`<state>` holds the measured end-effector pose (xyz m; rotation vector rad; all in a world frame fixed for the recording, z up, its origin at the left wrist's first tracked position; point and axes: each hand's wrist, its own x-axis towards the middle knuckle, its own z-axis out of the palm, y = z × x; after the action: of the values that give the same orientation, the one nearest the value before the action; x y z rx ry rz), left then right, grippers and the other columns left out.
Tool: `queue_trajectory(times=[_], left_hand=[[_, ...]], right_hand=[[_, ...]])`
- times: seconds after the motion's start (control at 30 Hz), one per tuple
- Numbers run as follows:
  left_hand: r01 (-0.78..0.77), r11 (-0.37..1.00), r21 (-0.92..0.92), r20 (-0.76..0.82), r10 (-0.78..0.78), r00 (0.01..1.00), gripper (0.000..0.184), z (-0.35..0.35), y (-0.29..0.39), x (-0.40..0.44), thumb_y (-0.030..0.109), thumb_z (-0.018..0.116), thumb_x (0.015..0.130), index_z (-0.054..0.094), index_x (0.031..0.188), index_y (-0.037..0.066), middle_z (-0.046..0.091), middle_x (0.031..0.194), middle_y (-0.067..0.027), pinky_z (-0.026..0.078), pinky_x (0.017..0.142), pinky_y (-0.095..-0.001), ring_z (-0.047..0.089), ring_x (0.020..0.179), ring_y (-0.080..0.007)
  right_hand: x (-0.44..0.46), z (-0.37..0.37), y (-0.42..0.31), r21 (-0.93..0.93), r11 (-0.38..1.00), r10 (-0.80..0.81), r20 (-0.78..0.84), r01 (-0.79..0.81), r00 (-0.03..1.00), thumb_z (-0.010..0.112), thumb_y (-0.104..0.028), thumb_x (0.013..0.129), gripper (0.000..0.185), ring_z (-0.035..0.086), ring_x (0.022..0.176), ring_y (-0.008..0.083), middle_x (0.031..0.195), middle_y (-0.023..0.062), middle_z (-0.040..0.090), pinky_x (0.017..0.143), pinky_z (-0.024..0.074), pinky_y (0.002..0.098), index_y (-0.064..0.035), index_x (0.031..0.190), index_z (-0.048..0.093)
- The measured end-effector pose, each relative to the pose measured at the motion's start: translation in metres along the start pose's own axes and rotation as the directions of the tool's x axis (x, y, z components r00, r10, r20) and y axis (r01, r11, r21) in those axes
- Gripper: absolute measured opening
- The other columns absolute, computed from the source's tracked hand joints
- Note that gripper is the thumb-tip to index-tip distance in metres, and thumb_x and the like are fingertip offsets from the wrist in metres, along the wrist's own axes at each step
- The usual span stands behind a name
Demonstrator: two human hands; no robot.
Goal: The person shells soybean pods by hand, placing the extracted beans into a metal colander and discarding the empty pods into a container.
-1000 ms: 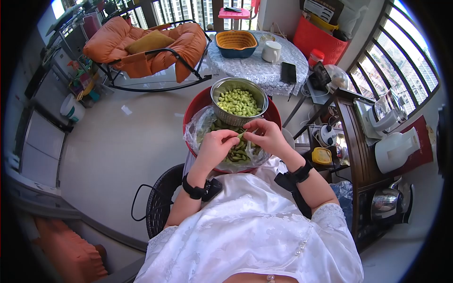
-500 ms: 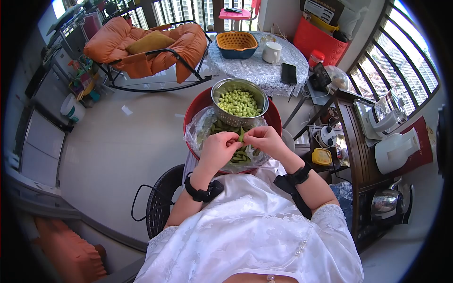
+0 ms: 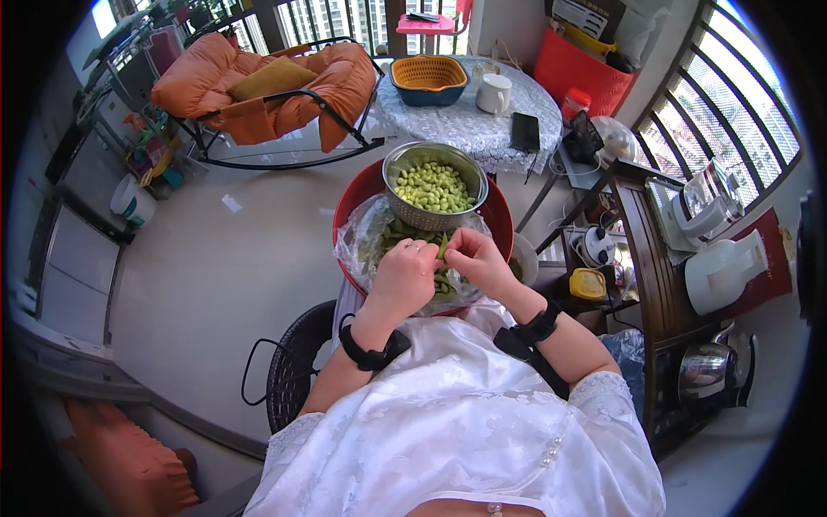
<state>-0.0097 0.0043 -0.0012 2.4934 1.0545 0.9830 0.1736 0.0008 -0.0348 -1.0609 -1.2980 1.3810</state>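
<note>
Between my two hands is a green bean pod (image 3: 443,248), upright and pinched near its edges. My left hand (image 3: 407,274) is closed on it from the left, its back toward me. My right hand (image 3: 479,262) pinches the pod with thumb and forefinger from the right. Just beyond them, a metal colander (image 3: 405,207) full of shelled green beans (image 3: 435,187) rests on the far part of a red basin (image 3: 346,200). Under my hands, a clear plastic bag (image 3: 351,237) in the basin holds more unshelled pods (image 3: 392,234), partly hidden by my hands.
A round table with a lace cloth (image 3: 457,129) stands beyond the basin, bearing a yellow-and-blue basket (image 3: 428,79), a white mug (image 3: 494,93) and a phone (image 3: 525,132). A dark wooden shelf (image 3: 655,258) is on the right. An orange rocking chair (image 3: 267,86) stands far left.
My left hand has turned a little, its back now covering more of the fingers. The pod stays held between both hands, and the view has shifted slightly.
</note>
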Motion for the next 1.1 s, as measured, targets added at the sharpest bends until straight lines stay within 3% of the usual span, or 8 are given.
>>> queue_trajectory(times=[0.17, 0.47, 0.77, 1.1], left_hand=[[-0.032, 0.999, -0.011, -0.023, 0.032, 0.999, 0.006, 0.0, -0.001, 0.001, 0.005, 0.063, 0.08, 0.059, 0.083, 0.001, 0.061, 0.081, -0.0163, 0.048, 0.071, -0.0468, 0.06, 0.083, -0.0361], [-0.076, 0.997, -0.026, -0.008, 0.076, 0.997, 0.003, -0.001, 0.0, 0.003, 0.004, 0.059, 0.081, 0.058, 0.08, 0.001, 0.061, 0.081, -0.0158, 0.049, 0.075, -0.0442, 0.059, 0.085, -0.0349], [-0.073, 0.992, -0.1, -0.026, 0.071, 0.997, 0.005, -0.001, -0.001, 0.004, 0.004, 0.058, 0.083, 0.055, 0.082, 0.0, 0.059, 0.083, -0.0174, 0.047, 0.076, -0.046, 0.058, 0.085, -0.0371], [-0.025, 0.987, -0.161, 0.007, 0.026, 1.0, 0.009, 0.0, -0.002, 0.003, 0.008, 0.055, 0.088, 0.055, 0.084, 0.0, 0.059, 0.083, -0.0189, 0.046, 0.077, -0.0474, 0.057, 0.087, -0.0383]], right_hand=[[-0.004, 0.012, -0.001, 0.07, 0.996, -0.057, -0.052, 0.061, 0.997, 0.06, -0.004, 0.088, 0.009, 0.048, 0.067, 0.0015, 0.076, -0.0049, 0.054, 0.056, 0.0381, 0.019, -0.0056, 0.086, 0.051], [-0.011, 0.021, 0.007, 0.209, 0.978, 0.004, -0.158, 0.029, 0.987, 0.057, -0.004, 0.087, 0.011, 0.043, 0.064, 0.0016, 0.074, -0.0054, 0.049, 0.054, 0.0341, 0.0194, -0.0069, 0.085, 0.047], [-0.014, 0.03, 0.006, 0.107, 0.985, -0.104, -0.241, 0.133, 0.965, 0.057, -0.002, 0.086, 0.012, 0.04, 0.065, 0.0015, 0.074, -0.0051, 0.046, 0.055, 0.0339, 0.0194, -0.0066, 0.085, 0.046], [-0.017, 0.034, 0.012, 0.146, 0.978, -0.109, -0.249, 0.148, 0.962, 0.056, -0.001, 0.088, 0.012, 0.04, 0.063, 0.0011, 0.073, -0.006, 0.045, 0.054, 0.0339, 0.0193, -0.0069, 0.085, 0.046]])
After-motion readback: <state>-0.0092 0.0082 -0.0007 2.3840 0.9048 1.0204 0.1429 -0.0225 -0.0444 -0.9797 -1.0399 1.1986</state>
